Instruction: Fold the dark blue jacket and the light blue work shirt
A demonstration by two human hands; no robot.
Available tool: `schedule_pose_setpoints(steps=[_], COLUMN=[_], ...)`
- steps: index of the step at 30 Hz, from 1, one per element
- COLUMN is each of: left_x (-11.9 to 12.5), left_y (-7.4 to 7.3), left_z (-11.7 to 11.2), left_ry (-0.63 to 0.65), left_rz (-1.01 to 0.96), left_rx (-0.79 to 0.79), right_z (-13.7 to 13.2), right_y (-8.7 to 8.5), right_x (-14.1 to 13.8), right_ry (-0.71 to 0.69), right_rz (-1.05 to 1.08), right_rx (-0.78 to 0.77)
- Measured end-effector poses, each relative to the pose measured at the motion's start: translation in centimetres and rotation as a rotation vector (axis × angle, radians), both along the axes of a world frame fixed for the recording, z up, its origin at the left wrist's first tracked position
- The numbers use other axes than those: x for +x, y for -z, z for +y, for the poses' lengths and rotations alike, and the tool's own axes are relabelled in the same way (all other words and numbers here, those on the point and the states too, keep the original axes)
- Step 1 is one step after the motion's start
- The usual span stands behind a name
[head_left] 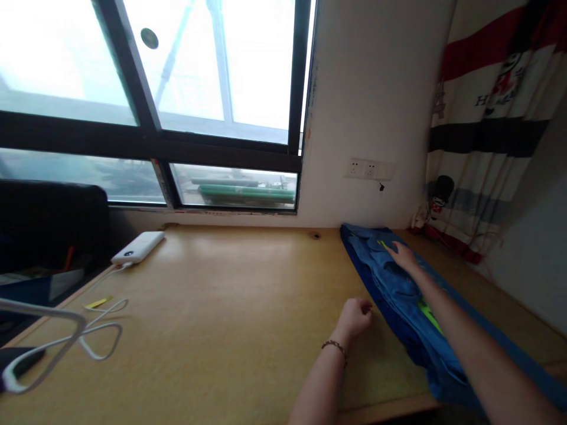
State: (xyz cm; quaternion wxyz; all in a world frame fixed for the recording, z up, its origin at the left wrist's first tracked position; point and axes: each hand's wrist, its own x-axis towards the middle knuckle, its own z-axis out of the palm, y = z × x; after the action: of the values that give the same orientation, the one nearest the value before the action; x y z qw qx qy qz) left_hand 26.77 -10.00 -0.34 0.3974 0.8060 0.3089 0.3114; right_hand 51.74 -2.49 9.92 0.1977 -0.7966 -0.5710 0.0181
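Observation:
A blue garment (390, 283) with neon green markings lies folded into a long strip down the right side of the wooden table (230, 307). My right hand (404, 257) rests on its upper part, beside a small neon green mark, with the fingers reaching forward over the cloth. To the left of the garment, my left hand (355, 317) is close to the tabletop, its fingers curled in and nothing visible in them. A beaded bracelet (335, 345) circles my left wrist. The near end of the garment hangs at the table's front edge, partly behind my right forearm.
A white power bank (139, 247) sits at the table's far left, with a white cable (104, 354) looping toward the front. A dark chair (53, 218) stands beyond the left edge. Behind are a window, a wall socket (370, 169) and a patterned curtain (487, 136).

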Motion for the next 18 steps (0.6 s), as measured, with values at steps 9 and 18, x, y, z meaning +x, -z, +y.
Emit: schedule_pose_setpoints(steps=[9,18], left_x=[0.2,-0.4], left_y=[0.0,-0.9], left_z=[0.8,0.4], left_ry=[-0.005,0.083], left_rz=[-0.032,-0.223], left_rx=[-0.049,-0.186], right_z=[10.7,9.1], right_y=[6.0,7.5], right_x=[-11.8,-18.5], right_ry=[-0.216,-0.394], right_rz=[0.062,0.113], right_rx=[-0.178,-0.117])
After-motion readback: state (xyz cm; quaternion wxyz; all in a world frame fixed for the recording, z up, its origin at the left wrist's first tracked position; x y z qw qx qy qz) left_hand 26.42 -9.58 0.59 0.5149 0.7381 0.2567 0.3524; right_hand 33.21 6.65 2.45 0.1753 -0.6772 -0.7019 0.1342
